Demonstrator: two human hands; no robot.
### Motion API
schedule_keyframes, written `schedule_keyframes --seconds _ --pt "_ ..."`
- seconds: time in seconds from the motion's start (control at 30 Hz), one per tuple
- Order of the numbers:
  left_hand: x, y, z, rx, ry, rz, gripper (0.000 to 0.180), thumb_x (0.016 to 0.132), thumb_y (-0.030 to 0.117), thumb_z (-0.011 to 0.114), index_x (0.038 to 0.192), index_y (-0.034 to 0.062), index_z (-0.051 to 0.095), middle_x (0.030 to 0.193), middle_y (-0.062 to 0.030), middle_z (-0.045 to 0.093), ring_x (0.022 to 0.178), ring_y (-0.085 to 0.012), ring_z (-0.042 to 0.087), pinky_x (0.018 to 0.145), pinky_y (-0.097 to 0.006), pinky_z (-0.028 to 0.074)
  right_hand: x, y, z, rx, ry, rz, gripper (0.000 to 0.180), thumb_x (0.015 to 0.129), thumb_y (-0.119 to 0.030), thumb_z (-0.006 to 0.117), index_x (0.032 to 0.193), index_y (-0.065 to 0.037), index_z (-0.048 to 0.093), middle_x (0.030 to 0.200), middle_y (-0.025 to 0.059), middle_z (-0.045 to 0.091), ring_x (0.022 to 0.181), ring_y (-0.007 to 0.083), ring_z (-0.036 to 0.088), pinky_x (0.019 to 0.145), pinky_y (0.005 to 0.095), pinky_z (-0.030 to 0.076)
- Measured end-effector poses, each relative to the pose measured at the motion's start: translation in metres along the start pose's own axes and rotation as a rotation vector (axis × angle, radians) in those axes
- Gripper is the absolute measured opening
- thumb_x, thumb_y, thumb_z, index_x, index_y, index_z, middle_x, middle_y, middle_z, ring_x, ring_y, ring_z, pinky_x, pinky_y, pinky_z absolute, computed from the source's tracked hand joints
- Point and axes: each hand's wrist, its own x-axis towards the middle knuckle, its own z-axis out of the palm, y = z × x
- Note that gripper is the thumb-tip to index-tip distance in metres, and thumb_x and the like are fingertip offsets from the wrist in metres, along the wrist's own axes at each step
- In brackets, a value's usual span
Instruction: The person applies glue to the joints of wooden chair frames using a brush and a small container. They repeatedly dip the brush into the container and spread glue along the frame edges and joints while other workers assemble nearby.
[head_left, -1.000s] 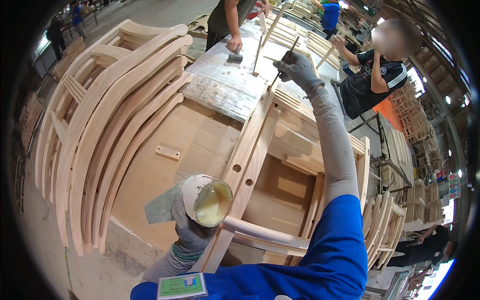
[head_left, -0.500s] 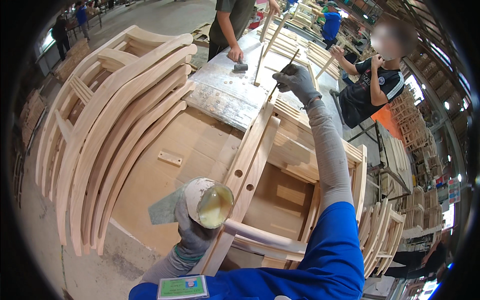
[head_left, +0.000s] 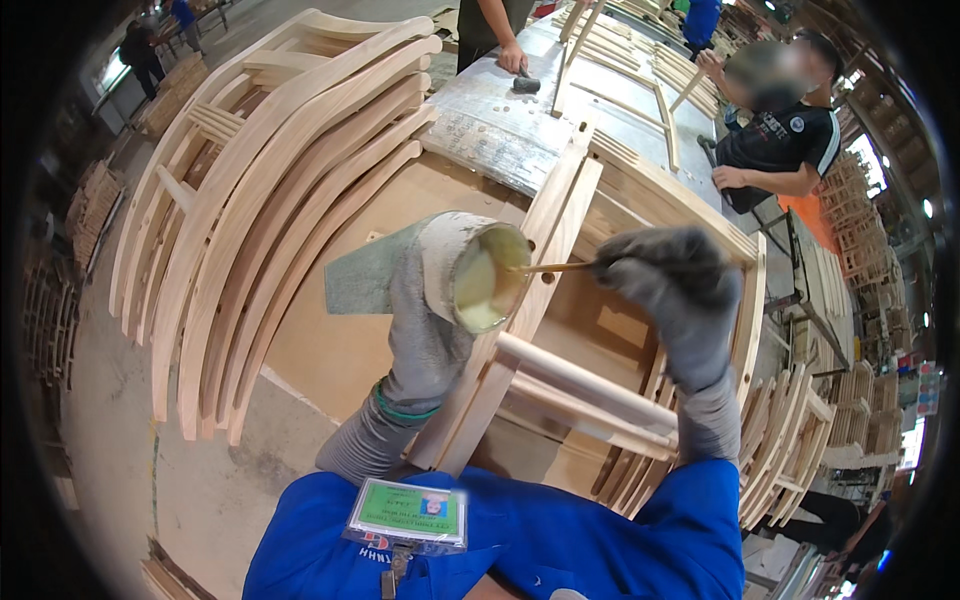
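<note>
My left hand [head_left: 425, 350], in a grey glove, is closed around a whitish, crusted cup [head_left: 437, 265] tilted with its mouth toward the right. Pale yellow, creamy liquid [head_left: 480, 285] fills part of it. A flat grey-green piece [head_left: 362, 275] sticks out beside the cup, its material unclear. My right hand [head_left: 685, 300], gloved too and slightly blurred, grips a thin wooden stick [head_left: 562, 267] whose tip is inside the cup's mouth. Beneath both hands lies a pale wooden frame [head_left: 590, 385]; its long rails have round holes, partly hidden by the cup.
Curved wooden chair frames [head_left: 230, 200] are stacked at the left. Ahead, a table [head_left: 490, 135] bears more wooden parts. A co-worker's hand there holds a black mallet [head_left: 526, 83]. Another person in black [head_left: 780, 150] is at the right, past the frame.
My right hand has come back from the frame's far end, bringing the stick into the cup. The cup in my left hand is higher in view. The co-worker at the right has lowered one hand.
</note>
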Motion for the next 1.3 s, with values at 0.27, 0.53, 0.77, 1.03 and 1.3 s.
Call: schedule_keyframes --seconds 0.27,0.53,0.77,1.03,1.3 --pt "-0.028 0.012 0.011 -0.397 -0.157 0.117 0.050 0.091 0.023 0.049 0.134 0.0039 0.029 0.135 -0.0141 0.037 0.122 -0.0266 0.041 0.102 -0.039 0.035 -0.084 -0.004 0.055 -0.269 0.108 -0.089 0.018 0.082 0.011 0.055 0.096 0.002 0.051 0.095 0.0221 0.062 0.089 0.0242 0.061 0.077 0.0327 0.052" --pt "-0.036 0.003 0.002 1.123 0.241 0.898 0.056 0.091 0.025 0.049 0.136 0.0053 0.024 0.133 -0.0142 0.038 0.119 -0.0265 0.043 0.102 -0.040 0.036 -0.132 -0.018 0.070 -0.044 0.173 -0.263 0.018 0.083 0.004 0.058 0.099 -0.003 0.052 0.100 0.0240 0.062 0.098 0.0335 0.061 0.082 0.0453 0.052" --pt "-0.045 0.013 0.023 -0.235 0.004 0.045 0.062 0.086 0.027 0.057 0.135 0.0020 0.027 0.131 -0.0162 0.040 0.118 -0.0285 0.044 0.101 -0.041 0.036 -0.139 -0.007 0.069 -0.019 0.284 -0.138 0.017 0.083 -0.002 0.060 0.094 -0.005 0.048 0.096 0.0237 0.059 0.094 0.0333 0.062 0.074 0.0458 0.056" --pt "-0.039 -0.015 0.013 0.144 -0.011 0.152 0.070 0.080 0.028 0.065 0.133 -0.0017 0.031 0.129 -0.0185 0.044 0.118 -0.0308 0.045 0.101 -0.041 0.035 -0.115 -0.033 0.030 0.073 0.460 0.137 0.012 0.084 0.002 0.053 0.092 0.006 0.046 0.095 0.0230 0.061 0.087 0.0282 0.064 0.078 0.0394 0.056" --pt "-0.023 -0.011 -0.012 0.459 0.197 0.124 0.054 0.088 0.035 0.054 0.133 0.0097 0.037 0.132 -0.0105 0.043 0.121 -0.0267 0.043 0.102 -0.046 0.035 -0.036 -0.089 -0.209 -0.630 0.569 0.149 0.022 0.086 -0.019 0.061 0.093 0.002 0.060 0.082 0.0054 0.062 0.073 0.0121 0.059 0.071 0.0246 0.049"
